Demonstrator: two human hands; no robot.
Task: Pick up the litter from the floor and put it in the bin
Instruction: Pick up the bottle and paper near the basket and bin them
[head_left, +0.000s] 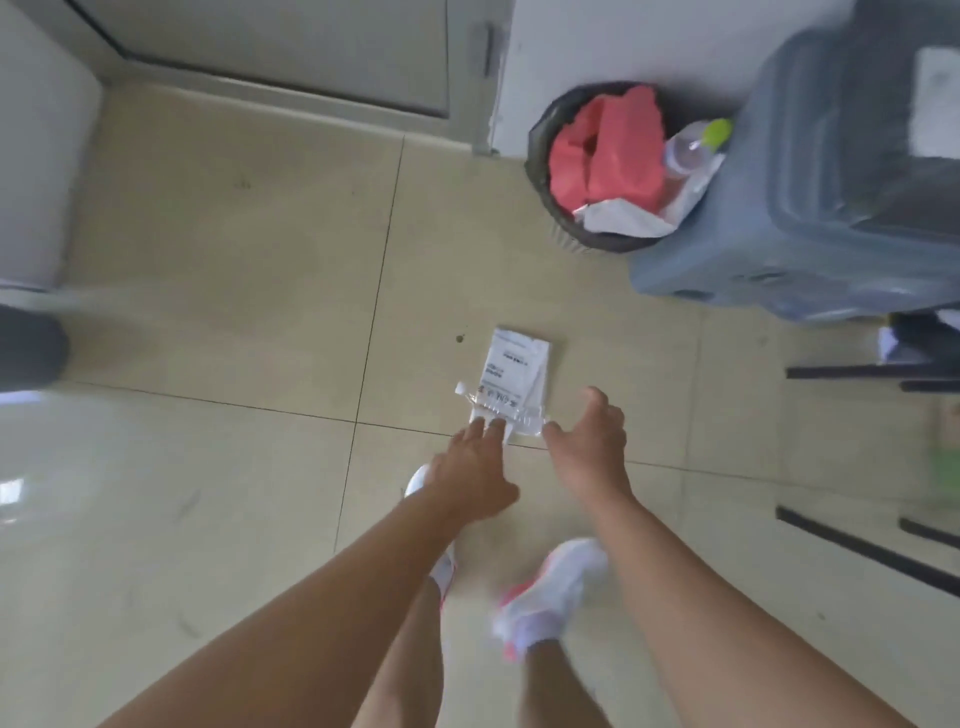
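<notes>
Down on the floor (234, 291) lies a white paper packet (514, 374). The left hand (467, 467) is open, and its straight fingers touch the packet's near edge. The right hand (587, 441) is open too, holding nothing, just beside the packet. The black bin (537, 161) stands well apart.

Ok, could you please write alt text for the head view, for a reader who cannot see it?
A person's left hand and right hand, both open, reach down to white litter on a beige tiled floor. A full black bin stands further away, next to a grey-blue case.
</notes>
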